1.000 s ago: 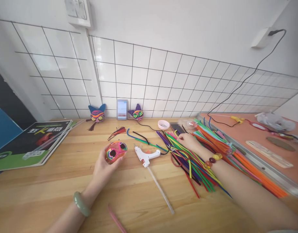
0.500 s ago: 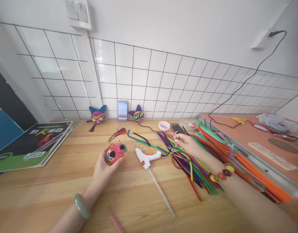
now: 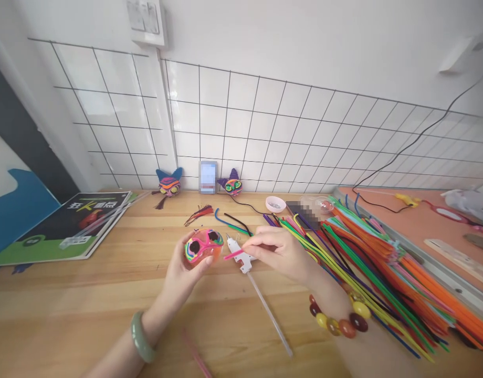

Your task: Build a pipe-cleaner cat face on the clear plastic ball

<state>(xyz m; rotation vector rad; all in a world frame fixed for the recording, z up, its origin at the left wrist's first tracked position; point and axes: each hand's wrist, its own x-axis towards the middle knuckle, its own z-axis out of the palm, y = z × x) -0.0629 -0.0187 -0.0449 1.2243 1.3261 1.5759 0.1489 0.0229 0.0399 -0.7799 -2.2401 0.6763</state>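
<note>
In my left hand (image 3: 183, 270), left of centre, is a rounded clear ornament (image 3: 204, 241) covered with coloured pipe cleaners, with two black eye spots and pink bands between them. My fingers wrap its left side and the thumb presses its lower edge. My right hand (image 3: 283, 254) pinches a short pink pipe cleaner (image 3: 233, 254), whose free end points left at the ornament without touching it. Beneath that hand lies a white hot glue gun (image 3: 246, 264), partly covered by the fingers, with a long glue stick (image 3: 270, 312) sticking out of its back.
Many coloured pipe cleaners (image 3: 367, 273) spread over the right side of the wooden table. Two finished cat-like ornaments (image 3: 169, 185) and a phone (image 3: 208, 177) stand by the tiled wall. A pink bowl (image 3: 275, 204) sits behind. A magazine (image 3: 87, 226) lies left.
My right hand has come left from the pipe cleaner pile and now holds a pink piece over the glue gun. The view has shifted slightly; my left hand keeps the ornament.
</note>
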